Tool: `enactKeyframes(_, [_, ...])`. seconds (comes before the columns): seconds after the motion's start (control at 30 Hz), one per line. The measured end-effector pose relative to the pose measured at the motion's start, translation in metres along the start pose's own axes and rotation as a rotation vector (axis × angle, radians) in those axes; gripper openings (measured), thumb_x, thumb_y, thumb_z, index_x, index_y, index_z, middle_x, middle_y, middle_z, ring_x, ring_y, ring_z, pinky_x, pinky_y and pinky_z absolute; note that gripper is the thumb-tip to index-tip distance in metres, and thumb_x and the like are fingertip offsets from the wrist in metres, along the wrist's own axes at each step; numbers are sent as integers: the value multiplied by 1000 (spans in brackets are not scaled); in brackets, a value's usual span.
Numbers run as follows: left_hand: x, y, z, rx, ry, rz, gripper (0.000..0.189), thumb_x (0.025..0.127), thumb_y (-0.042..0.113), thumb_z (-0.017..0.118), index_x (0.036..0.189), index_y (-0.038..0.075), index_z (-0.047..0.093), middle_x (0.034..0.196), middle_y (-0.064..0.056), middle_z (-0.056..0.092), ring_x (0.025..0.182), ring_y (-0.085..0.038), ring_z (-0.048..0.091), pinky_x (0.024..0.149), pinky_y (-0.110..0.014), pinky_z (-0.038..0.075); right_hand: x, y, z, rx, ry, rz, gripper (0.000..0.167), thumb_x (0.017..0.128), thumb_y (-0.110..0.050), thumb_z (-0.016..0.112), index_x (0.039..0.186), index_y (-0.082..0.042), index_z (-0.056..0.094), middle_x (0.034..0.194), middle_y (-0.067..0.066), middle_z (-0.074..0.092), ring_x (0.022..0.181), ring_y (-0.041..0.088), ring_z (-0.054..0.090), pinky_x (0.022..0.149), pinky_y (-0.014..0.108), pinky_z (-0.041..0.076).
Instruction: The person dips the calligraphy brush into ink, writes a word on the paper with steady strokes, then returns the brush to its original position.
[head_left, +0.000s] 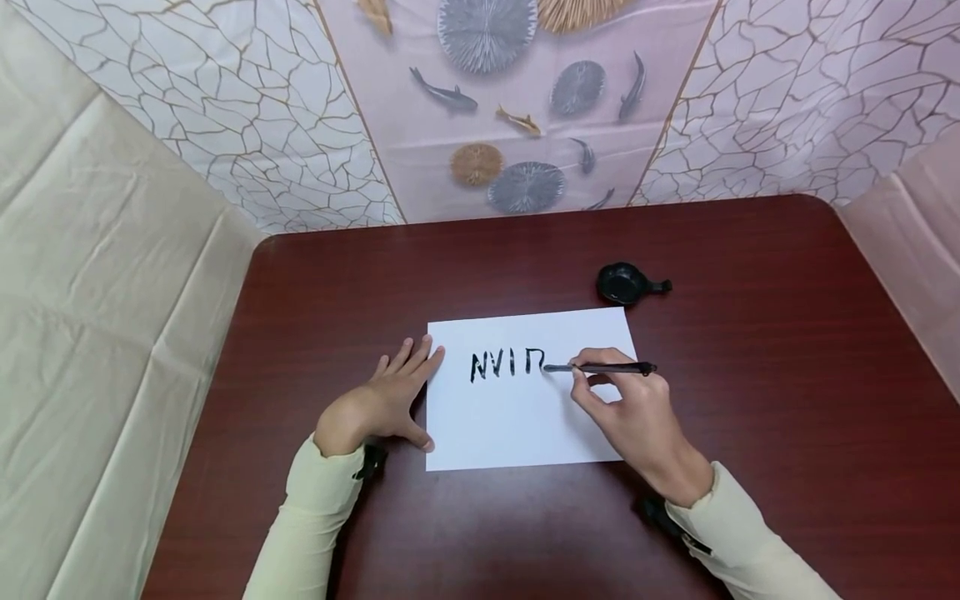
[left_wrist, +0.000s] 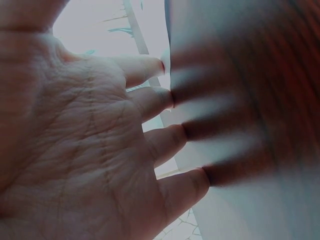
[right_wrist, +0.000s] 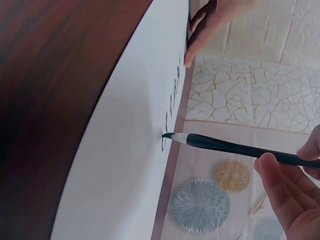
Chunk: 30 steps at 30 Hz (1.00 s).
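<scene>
A white sheet of paper (head_left: 495, 433) lies on the dark red table, with black brushed strokes (head_left: 497, 365) resembling "NVI" and an open-bottomed box shape across its upper part. My right hand (head_left: 637, 417) pinches a black-handled ink brush (head_left: 611, 367) between thumb and fingers. In the right wrist view the black-tipped bristles (right_wrist: 175, 136) meet the paper at the last stroke. My left hand (head_left: 382, 404) is spread at the sheet's left edge, thumb and fingertips at the border. The left wrist view shows its palm and straight fingers (left_wrist: 182, 192), tips on the surface.
A small black ink dish (head_left: 622, 284) with a short handle stands just beyond the paper's upper right corner. Behind the table (head_left: 337, 275) hangs a patterned cloth (head_left: 517, 108) with fish and round leaf shapes. Pale cloth (head_left: 112, 333) covers the left side.
</scene>
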<state>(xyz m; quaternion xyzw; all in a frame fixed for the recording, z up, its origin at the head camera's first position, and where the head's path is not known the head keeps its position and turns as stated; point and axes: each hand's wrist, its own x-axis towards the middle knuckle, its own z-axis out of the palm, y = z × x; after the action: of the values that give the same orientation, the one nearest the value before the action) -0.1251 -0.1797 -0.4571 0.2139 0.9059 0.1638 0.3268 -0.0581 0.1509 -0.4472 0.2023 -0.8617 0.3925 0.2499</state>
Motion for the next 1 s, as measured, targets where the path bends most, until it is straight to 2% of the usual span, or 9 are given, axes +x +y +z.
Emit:
enactKeyframes(0.37, [-1, 2, 0, -6, -3, -4, 138, 74, 34, 99, 172, 18, 3, 177, -7, -12, 162, -33, -17, 128, -61, -3, 1, -8, 9, 55, -4, -25, 23, 84, 9, 74, 104, -2, 74, 97, 8, 75, 80, 19, 75, 74, 25, 61])
enactKeyframes(0.5, [-1, 2, 0, -6, -1, -6, 138, 74, 33, 99, 172, 18, 2, 177, -6, -13, 162, -33, -18, 128, -61, -3, 8, -8, 3, 42, 32, -6, 22, 85, 8, 74, 105, 0, 74, 96, 9, 76, 80, 20, 76, 78, 18, 59])
enactKeyframes(0.67, [1, 1, -2, 6, 2, -2, 139, 73, 34, 99, 172, 18, 2, 177, -7, -13, 162, -33, -18, 128, -61, -3, 18, -4, -7, 12, 89, 44, 22, 85, 8, 75, 105, -1, 75, 95, 7, 76, 79, 19, 74, 85, 6, 50])
enactKeyframes(0.87, [0, 2, -1, 10, 7, 0, 138, 73, 34, 99, 172, 18, 4, 177, -7, -11, 162, -34, -16, 128, -61, -2, 23, 6, -10, -21, 134, 61, 20, 87, 8, 73, 105, 0, 74, 96, 8, 76, 82, 15, 72, 85, 6, 50])
enactKeyframes(1.0, [-1, 2, -1, 3, 3, 1, 138, 74, 34, 99, 172, 18, 4, 177, -7, -12, 162, -34, -16, 128, -61, -3, 25, 11, -12, -15, 127, 64, 21, 87, 10, 72, 106, 2, 72, 98, 9, 75, 87, 9, 70, 85, 8, 52])
